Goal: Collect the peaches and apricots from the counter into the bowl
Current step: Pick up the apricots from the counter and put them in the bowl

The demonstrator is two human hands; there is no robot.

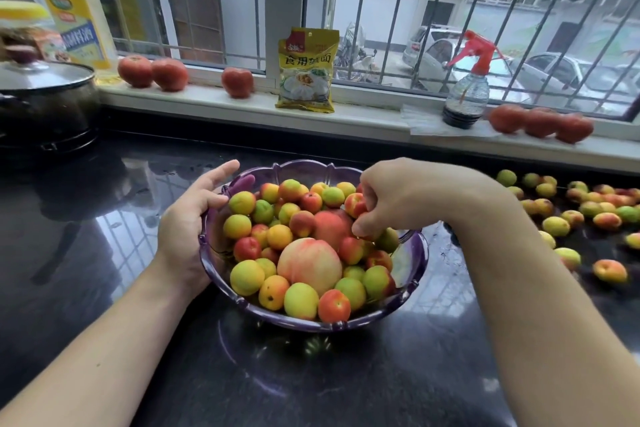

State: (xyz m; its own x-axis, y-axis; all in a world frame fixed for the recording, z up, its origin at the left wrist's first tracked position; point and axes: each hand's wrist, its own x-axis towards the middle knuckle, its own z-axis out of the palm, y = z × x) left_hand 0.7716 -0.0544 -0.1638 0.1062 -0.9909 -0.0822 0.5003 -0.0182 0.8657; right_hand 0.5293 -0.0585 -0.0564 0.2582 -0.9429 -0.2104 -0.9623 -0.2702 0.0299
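The left hand rests against the left rim of the purple glass bowl, fingers loosely extended, the thumb outside the wall and the fingertips at the rim beside the fruit; it clasps nothing tightly. Far left, a dark pot under a glass lid stands on the black tabletop, with a yellow-lidded jar and a tall oil bottle behind it. Three tomatoes sit on the windowsill, then a yellow food packet propped upright. The bowl, at the middle of the tabletop, is heaped with small apricots in green, yellow and red, and two larger peaches lie among them near the centre. The right hand hangs over the bowl's right side with its fingers curled round a few apricots. Further right on the sill stands a red-triggered spray bottle holding dark liquid, then three more tomatoes. Loose apricots lie scattered on the tabletop at the far right, well apart from the bowl.
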